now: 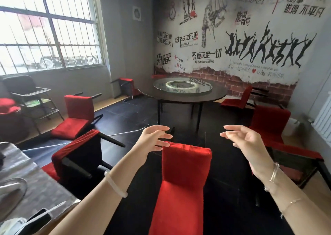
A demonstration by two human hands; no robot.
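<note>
Closest to me, bottom left: silver-covered table point(35, 184) w/ a metal lid point(10, 190) on it, not part of the job. Next over, a tipped red chair point(78, 156) lies on its side, black legs sticking out. Behind it is a second fallen chair point(75, 120), on its back.

Left hand point(152, 139): open, fingers loosely spread and a bit curved, holding nothing. Its fingertips are just beside the top left corner of the backrest. Can't tell if they graze the fabric; looks clear.

Centre: upright red chair point(184, 181), straight in front of me on the dark floor, back toward me, seat running down to the bottom edge. It stands between my two hands. Round table point(146, 93) is well beyond it.

Right hand point(249, 141): also open, palm turned inward, fingers relaxed, empty. It's off to the right of the backrest and apart from it.

Far right: another overturned chair point(295, 163), then a radiator point(324, 120).

Handling, my guess: plush cover is soft and grippy, so no slip. Frame under it looks like metal, so stiff and prob. mid-weight, not fragile. Best hold is both top corners of the backrest, thumbs on the rear face, so it lifts level and doesn't swing into the chairs around it.
</note>
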